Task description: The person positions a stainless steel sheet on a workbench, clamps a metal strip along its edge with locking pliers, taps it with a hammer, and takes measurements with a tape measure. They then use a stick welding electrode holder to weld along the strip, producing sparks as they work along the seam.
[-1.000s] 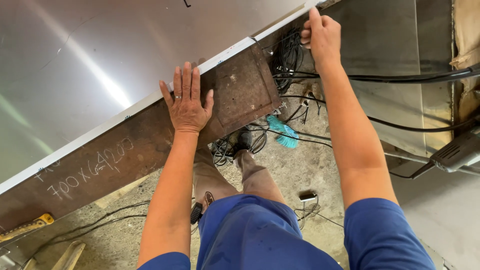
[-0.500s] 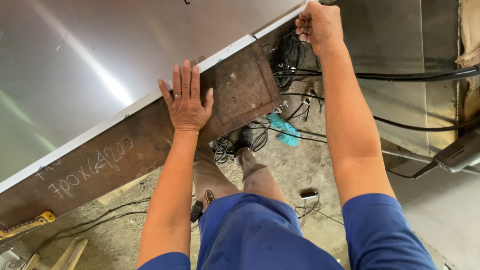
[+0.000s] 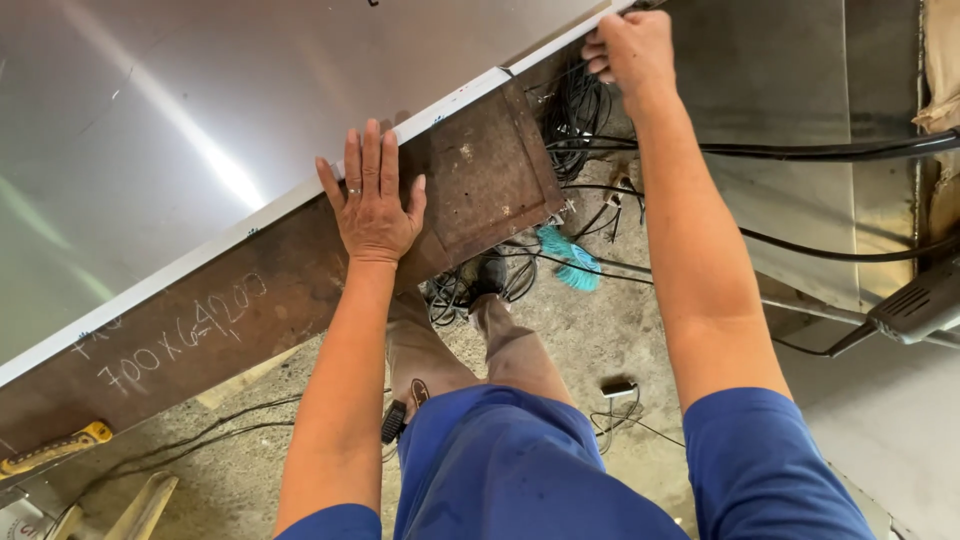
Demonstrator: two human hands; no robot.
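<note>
A large shiny metal sheet [image 3: 230,130] fills the upper left, lying on a rusty brown steel table [image 3: 480,185] that carries chalk writing. My left hand [image 3: 372,200] lies flat with fingers spread on the rusty surface, fingertips at the sheet's white edge. My right hand [image 3: 630,50] is curled around the sheet's corner at the top, beside a bundle of black cables [image 3: 580,110].
Black cables [image 3: 830,150] run across to the right. A turquoise object [image 3: 568,258] lies on the concrete floor [image 3: 620,340] below. A yellow-handled tool [image 3: 55,448] sits at the lower left. A grey machine part [image 3: 915,305] is at the right edge.
My right hand has slid up and slightly left along the sheet's corner. The view has shifted a little, and the left hand has stayed flat in place.
</note>
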